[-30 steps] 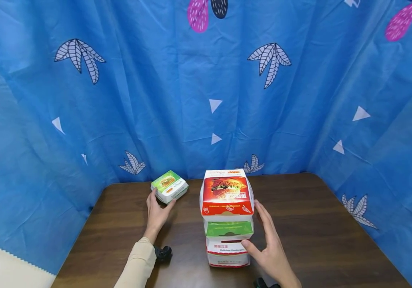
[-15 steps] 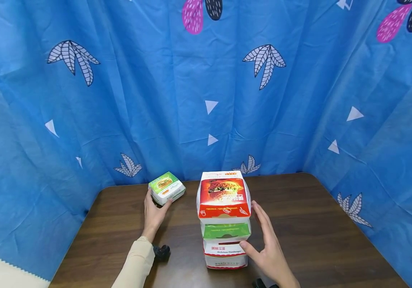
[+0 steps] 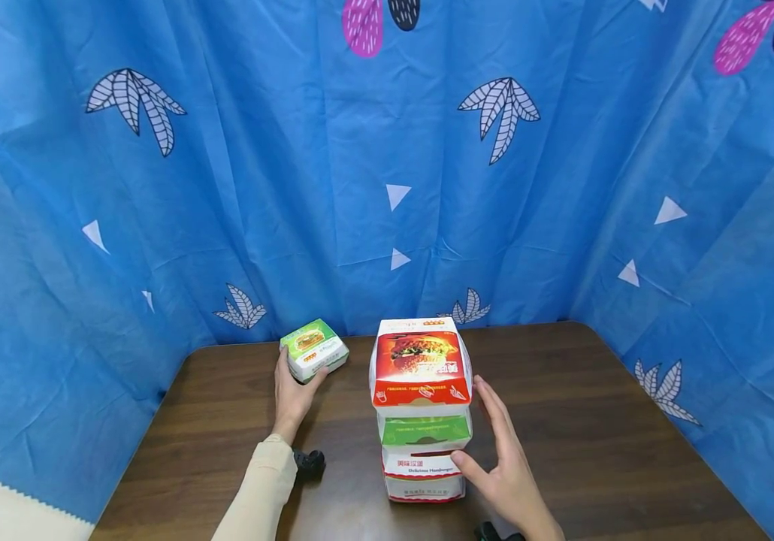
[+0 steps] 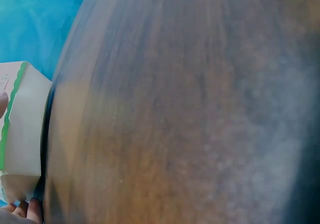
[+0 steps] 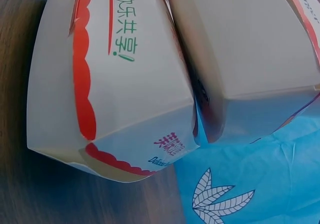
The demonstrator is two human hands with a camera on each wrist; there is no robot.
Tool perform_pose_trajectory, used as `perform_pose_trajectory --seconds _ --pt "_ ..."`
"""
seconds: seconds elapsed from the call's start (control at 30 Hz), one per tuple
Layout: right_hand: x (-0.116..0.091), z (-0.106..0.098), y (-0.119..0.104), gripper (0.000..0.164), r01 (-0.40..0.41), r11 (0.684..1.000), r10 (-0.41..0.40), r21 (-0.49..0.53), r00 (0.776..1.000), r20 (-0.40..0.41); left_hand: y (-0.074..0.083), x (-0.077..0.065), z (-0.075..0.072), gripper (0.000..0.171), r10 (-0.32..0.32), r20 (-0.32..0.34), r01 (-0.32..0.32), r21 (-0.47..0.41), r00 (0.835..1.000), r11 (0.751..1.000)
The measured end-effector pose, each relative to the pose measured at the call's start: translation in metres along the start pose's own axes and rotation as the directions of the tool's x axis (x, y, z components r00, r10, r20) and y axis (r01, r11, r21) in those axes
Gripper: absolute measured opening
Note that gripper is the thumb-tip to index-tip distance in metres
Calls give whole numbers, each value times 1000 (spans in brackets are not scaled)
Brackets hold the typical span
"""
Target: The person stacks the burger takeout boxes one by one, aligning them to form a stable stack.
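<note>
A small green-and-white hamburger box [image 3: 325, 353] is at the back left of the table. My left hand [image 3: 294, 394] grips it from the near side, thumb at its front right and fingers at its left. In the left wrist view, the same box [image 4: 25, 124] shows at the left edge with fingertips [image 4: 34, 210] against its corner. A stack of hamburger boxes stands in the middle: a red-topped box [image 3: 421, 368] over a green one [image 3: 425, 430], over a red-trimmed white one [image 3: 424, 473]. My right hand [image 3: 505, 469] is beside the stack's right side, fingers extended, thumb near the lowest box.
The brown wooden table [image 3: 597, 421] extends right of the stack. A blue patterned curtain [image 3: 333, 173] hangs behind and along both sides. A pale cloth edge [image 3: 8, 503] shows at lower left. Dark wrist gear [image 3: 309, 462] sits by the left sleeve.
My left hand has closed further round the small green box, its thumb now against the front. The right hand and the stack keep their places; the head view has shifted slightly.
</note>
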State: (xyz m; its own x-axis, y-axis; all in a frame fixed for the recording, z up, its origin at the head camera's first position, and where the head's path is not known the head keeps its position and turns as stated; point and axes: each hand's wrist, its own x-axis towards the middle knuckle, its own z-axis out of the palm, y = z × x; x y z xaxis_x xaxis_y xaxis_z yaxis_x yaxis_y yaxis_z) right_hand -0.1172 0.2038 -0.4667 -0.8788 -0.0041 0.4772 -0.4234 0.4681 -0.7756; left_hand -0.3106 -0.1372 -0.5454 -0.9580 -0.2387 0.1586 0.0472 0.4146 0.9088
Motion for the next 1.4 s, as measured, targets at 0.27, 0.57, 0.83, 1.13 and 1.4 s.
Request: perform_pose_trajectory --seconds 0.27,0.57,0.83,1.13,1.4 --pt "0 0 0 98 -8 1000 8 3 1000 5 -2 4 3 101 26 36 -28 46 999 999" --pt "0 1 -1 98 -29 1000 29 5 999 -13 0 4 1 91 15 41 -18 65 999 998" --pt "0 0 -2 98 -41 999 41 -1 999 -9 -3 3 2 89 18 24 -19 57 1000 998" --pt "-1 -1 -3 99 -44 998 44 -37 999 -6 -5 -2 0 86 64 -15 -63 49 998 997" --pt "-1 0 -4 98 -45 999 45 -3 999 0 -5 -6 -8 88 21 3 -21 60 1000 998"
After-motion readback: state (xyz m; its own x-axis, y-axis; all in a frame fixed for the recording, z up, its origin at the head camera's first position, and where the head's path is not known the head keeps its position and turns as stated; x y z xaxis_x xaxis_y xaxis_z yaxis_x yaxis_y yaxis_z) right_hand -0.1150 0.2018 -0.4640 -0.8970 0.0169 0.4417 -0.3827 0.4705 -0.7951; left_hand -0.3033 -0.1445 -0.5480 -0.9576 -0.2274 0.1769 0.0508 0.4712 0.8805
